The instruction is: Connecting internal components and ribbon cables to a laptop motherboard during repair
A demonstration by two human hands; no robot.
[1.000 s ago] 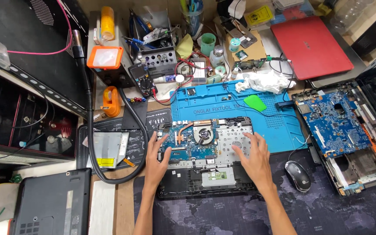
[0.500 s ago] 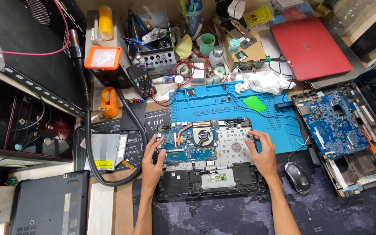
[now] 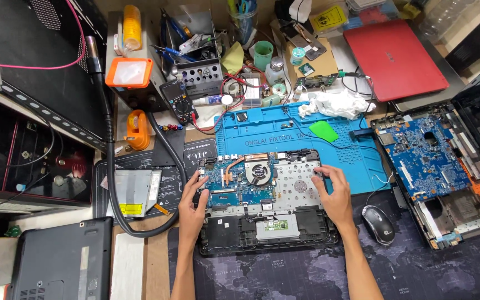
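Observation:
An opened laptop chassis point(image 3: 268, 230) lies in front of me, its blue motherboard point(image 3: 234, 189) with a copper heat pipe and round fan point(image 3: 258, 171) exposed. My left hand point(image 3: 191, 203) rests on the left edge of the motherboard, fingers spread on it. At the right side of the chassis my right hand point(image 3: 334, 194) presses its fingertips on the perforated metal plate. Whether the right hand holds a small tool I cannot tell.
A blue silicone repair mat point(image 3: 301, 136) lies behind the laptop, with a green pry pick point(image 3: 323, 131). A black mouse point(image 3: 378, 224) sits right of it, a second stripped laptop point(image 3: 440, 166) further right. An optical drive point(image 3: 131, 191), a multimeter point(image 3: 179, 103) and a red laptop point(image 3: 393, 53) stand around.
My right hand has moved from the lower middle of the chassis up to its right edge. My left hand has stayed at the left edge of the motherboard.

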